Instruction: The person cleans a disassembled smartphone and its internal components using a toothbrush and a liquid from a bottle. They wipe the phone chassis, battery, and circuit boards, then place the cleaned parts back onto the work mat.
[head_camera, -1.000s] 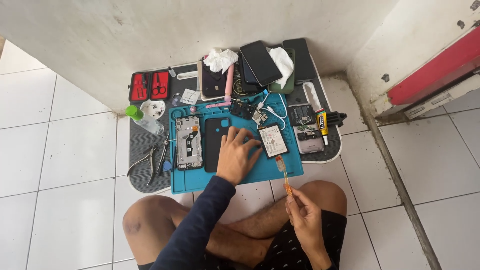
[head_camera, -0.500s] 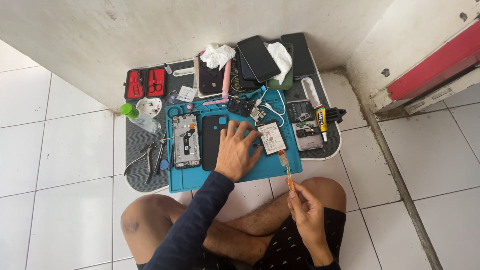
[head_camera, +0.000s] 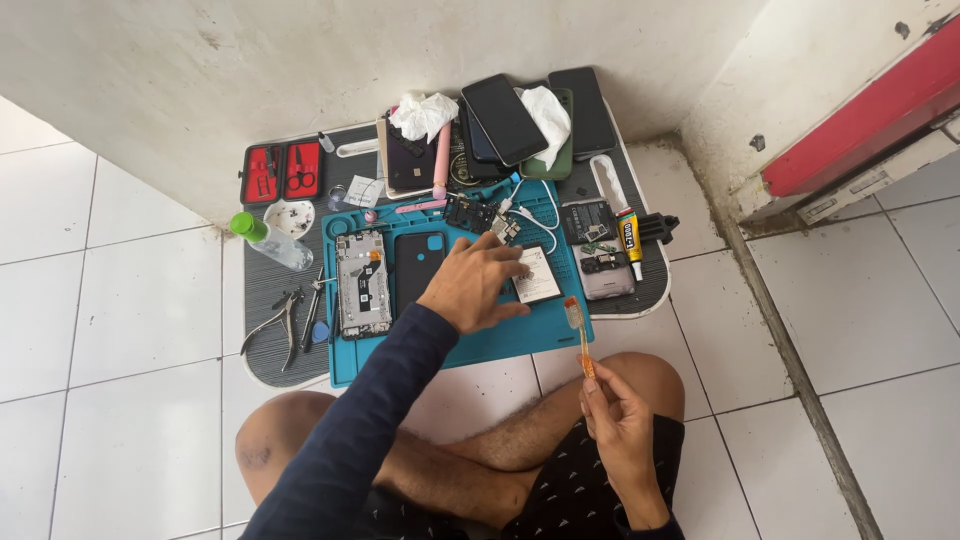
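**Ana:** Look at the grip first. The right hand (head_camera: 618, 420), low in the middle of the frame, is pinched shut on a small orange brush (head_camera: 580, 338). It holds the handle end, and the bristle end points up at the lower right edge of the blue mat (head_camera: 470, 345).

**Ben:** And the other hand?

**Ana:** The left hand (head_camera: 470, 285) lies on the mat in the middle of the frame, fingers spread and bent. Its fingertips touch a flat white battery (head_camera: 537, 275). I cannot tell if it is gripping the battery or just pressing on it.

**Ben:** What else is there?

**Ana:** Left of that hand is a black phone back (head_camera: 418, 268), and next to it an opened phone frame (head_camera: 362, 283). Pliers (head_camera: 275, 322) lie at the left edge of the grey tray (head_camera: 265, 290). A clear bottle with a green cap (head_camera: 262, 238) is in the upper left. A pile of phones (head_camera: 520, 120) sits at the top, and a glue tube (head_camera: 625, 235) lies to the right.

**Ben:** What step is this?

**Ana:** I think it is a cleaning step, with the brush ready but not yet touching a part. It looks like the brush would have to come in over the mat while the left hand keeps the part from sliding.
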